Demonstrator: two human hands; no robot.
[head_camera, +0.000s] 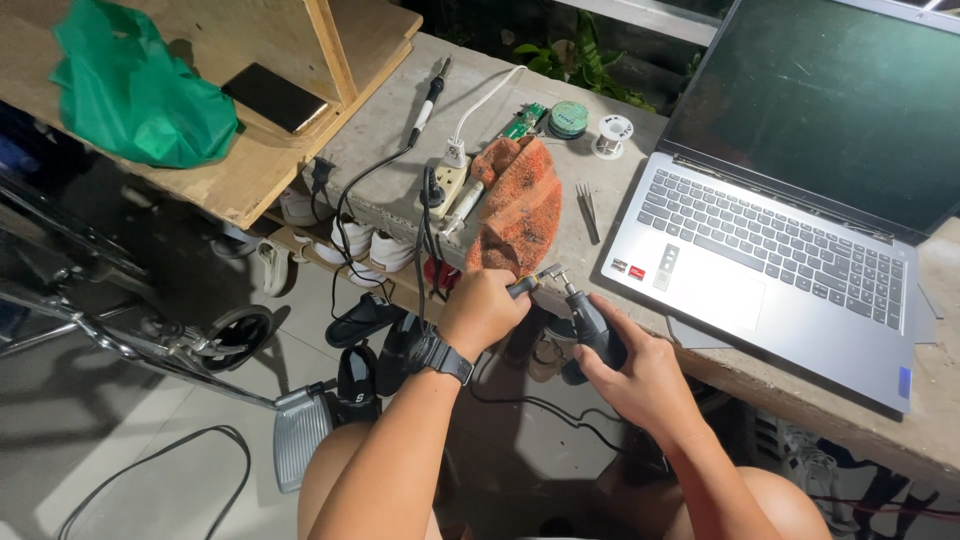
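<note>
The right hand (640, 375) grips a black rotary tool (592, 322); the left hand (482, 308) holds a small wrench (532, 281) at its tip (near the table (400, 130) edge, left of the laptop (770, 240)).

Bare forearms, no sleeves; black wristwatch (441, 356) with dark strap on left wrist; bare knees at bottom edge.

I see a home work corner, maybe on a porch. The rough counter (420, 110) has a soldering iron (428, 100), solder wire (611, 131), a power strip (445, 186) and a laptop (780, 220). Under it sit shoes (360, 240) on a tile floor (120, 450), with plants (580, 60) behind.
</note>
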